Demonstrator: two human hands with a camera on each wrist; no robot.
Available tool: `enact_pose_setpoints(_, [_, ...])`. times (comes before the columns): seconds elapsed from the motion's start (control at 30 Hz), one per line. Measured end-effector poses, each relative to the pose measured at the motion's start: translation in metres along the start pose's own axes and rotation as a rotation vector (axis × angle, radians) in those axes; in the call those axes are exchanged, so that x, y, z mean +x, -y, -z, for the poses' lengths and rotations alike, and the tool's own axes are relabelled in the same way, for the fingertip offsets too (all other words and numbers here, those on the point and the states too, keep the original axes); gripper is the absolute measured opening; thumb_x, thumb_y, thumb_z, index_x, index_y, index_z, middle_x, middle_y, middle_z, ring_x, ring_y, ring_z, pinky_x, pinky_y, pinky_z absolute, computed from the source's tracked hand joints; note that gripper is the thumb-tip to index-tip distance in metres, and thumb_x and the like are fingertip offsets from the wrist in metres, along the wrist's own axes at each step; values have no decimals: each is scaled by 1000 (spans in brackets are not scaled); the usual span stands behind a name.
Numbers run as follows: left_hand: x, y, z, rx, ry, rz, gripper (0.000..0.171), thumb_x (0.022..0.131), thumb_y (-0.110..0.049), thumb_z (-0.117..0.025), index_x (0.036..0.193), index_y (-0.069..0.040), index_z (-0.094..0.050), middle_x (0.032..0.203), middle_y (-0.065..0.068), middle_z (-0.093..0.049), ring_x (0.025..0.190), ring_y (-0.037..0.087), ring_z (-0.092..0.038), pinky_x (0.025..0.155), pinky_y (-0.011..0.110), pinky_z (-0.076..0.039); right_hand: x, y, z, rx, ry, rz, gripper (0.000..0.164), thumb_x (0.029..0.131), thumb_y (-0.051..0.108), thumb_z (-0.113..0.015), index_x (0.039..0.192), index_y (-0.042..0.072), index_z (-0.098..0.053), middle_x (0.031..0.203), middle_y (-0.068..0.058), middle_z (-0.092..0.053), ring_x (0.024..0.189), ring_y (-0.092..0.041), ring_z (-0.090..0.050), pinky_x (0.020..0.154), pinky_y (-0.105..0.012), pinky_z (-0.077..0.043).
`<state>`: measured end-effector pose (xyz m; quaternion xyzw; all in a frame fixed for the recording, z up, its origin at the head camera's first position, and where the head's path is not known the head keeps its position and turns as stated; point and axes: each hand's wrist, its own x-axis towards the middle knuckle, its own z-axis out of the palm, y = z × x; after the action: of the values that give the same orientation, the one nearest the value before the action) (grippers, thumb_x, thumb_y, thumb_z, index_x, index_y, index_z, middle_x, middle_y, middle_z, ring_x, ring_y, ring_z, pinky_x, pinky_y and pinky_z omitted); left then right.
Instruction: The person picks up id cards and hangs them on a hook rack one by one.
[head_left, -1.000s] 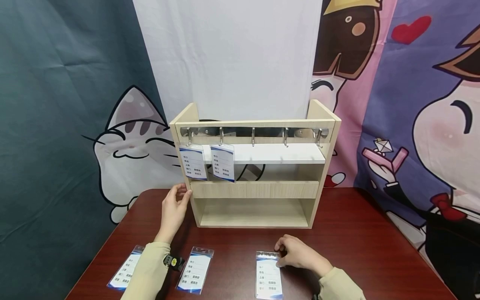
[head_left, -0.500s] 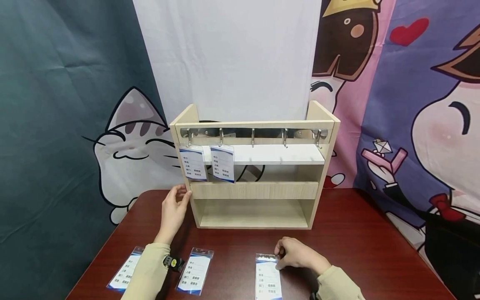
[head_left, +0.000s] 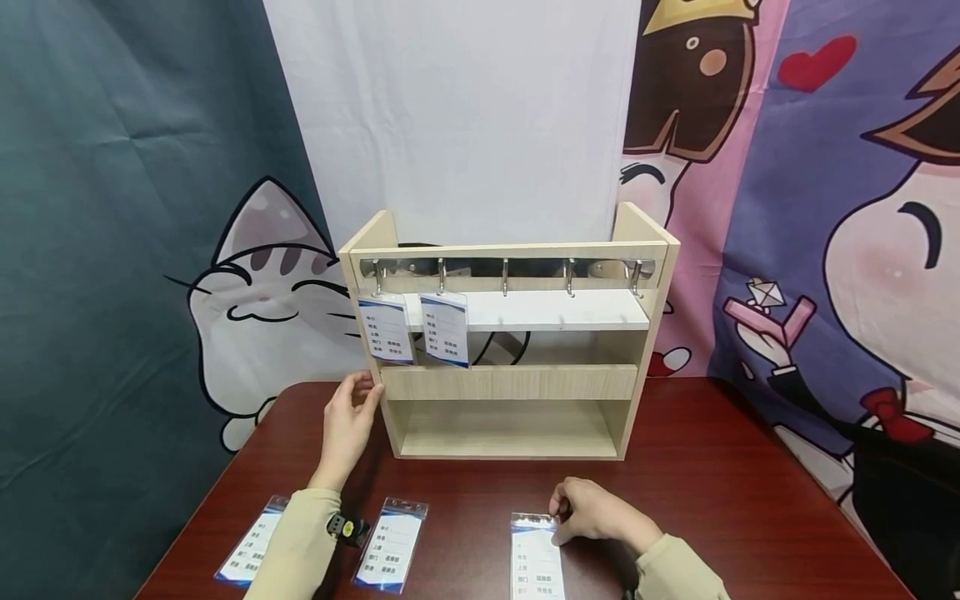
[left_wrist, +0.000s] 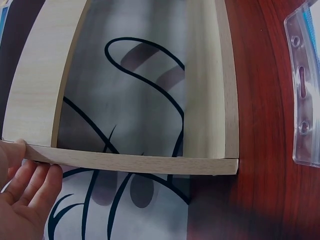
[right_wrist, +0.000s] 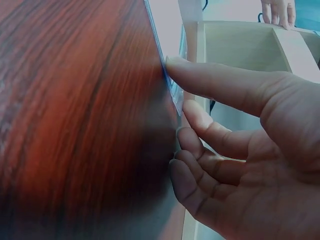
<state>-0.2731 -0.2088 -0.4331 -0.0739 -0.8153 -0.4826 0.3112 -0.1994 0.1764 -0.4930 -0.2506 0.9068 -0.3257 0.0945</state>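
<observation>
My left hand (head_left: 347, 427) grips the left side panel of a pale wooden shelf (head_left: 510, 383), thumb in front and fingers behind, as the left wrist view shows. My right hand (head_left: 597, 512) pinches the top right corner of a clear badge holder (head_left: 536, 560) at the front of the table. In the right wrist view its thumb (right_wrist: 185, 75) lies on the badge face, the forefinger at the corner and the other fingers curled below. Two similar badges, one (head_left: 387, 335) at the far left and another (head_left: 446, 333) beside it, hang from the shelf's hooks.
Several metal hooks (head_left: 506, 279) line a rail on the shelf front; three carry nothing. On the dark red table (head_left: 697, 483) lie another badge (head_left: 391, 546) and one (head_left: 253, 542) partly under the left sleeve. Printed cloth hangs behind.
The right hand and its badge have shifted slightly toward me, and glare now whitens the badge's upper lines. The left hand keeps its place on the shelf.
</observation>
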Motion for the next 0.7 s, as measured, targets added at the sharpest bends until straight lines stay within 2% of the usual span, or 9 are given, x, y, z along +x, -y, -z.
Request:
enact_pose_setpoints(0.13, [0,0,0,6,2,2,31,97,-16,-69,121,3,-61,109,18,-66,99,30,-66,79,28,-58,0,-1,-1,-31,-27,25,38,63,10,-93,83,12,-61,83,4,-52,77,-7,-47,69,-28,-46])
enact_pose_setpoints(0.27, [0,0,0,5,2,-3,31,98,-16,-69,121,4,-61,109,18,-66,99,31,-66,81,46,-58,-1,0,-1,-31,-33,39,39,63,10,-93,83,13,-60,82,5,-53,77,-7,-48,69,-28,-46])
enact_pose_setpoints(0.53, [2,-1,-1,1,6,-4,32,98,-17,-69,121,3,-61,109,18,-66,99,31,-66,82,49,-58,-3,0,1,53,5,15,37,67,3,-90,85,9,-58,78,2,-57,70,-6,-49,63,-25,-43])
enact_pose_setpoints(0.7, [1,-1,-1,7,4,2,31,98,-16,-69,121,3,-61,109,18,-66,99,31,-66,82,48,-58,-2,0,1,65,-7,29,37,66,0,-88,85,10,-58,76,4,-55,66,-3,-47,62,-23,-42])
